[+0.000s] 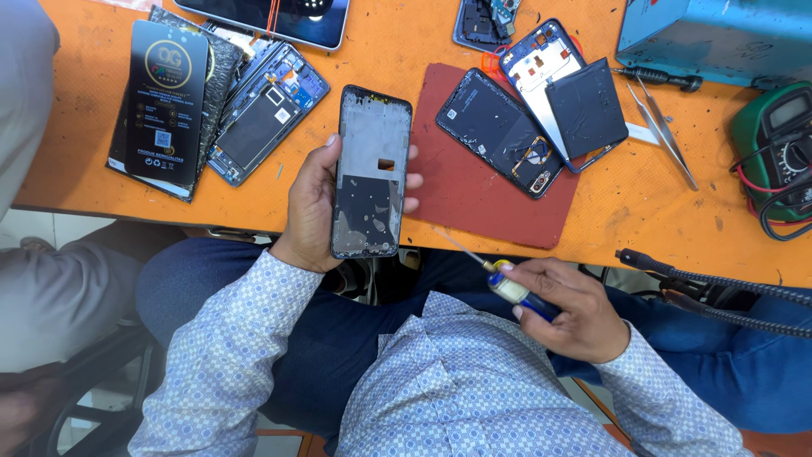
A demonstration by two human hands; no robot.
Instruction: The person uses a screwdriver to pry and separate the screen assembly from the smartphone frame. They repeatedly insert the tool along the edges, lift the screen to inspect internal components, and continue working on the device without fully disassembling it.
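Note:
My left hand grips an opened phone frame, grey and black inside, held upright over the front edge of the orange table. My right hand is closed on a small screwdriver with a clear, yellow and blue handle; its thin shaft points up-left toward the phone frame without touching it. Both hands are over my lap, in patterned light-blue sleeves.
A dark red mat carries a black phone back, a blue phone frame and a black battery. Tweezers, a green multimeter, a black package and another dismantled phone lie around. A person in grey sits at left.

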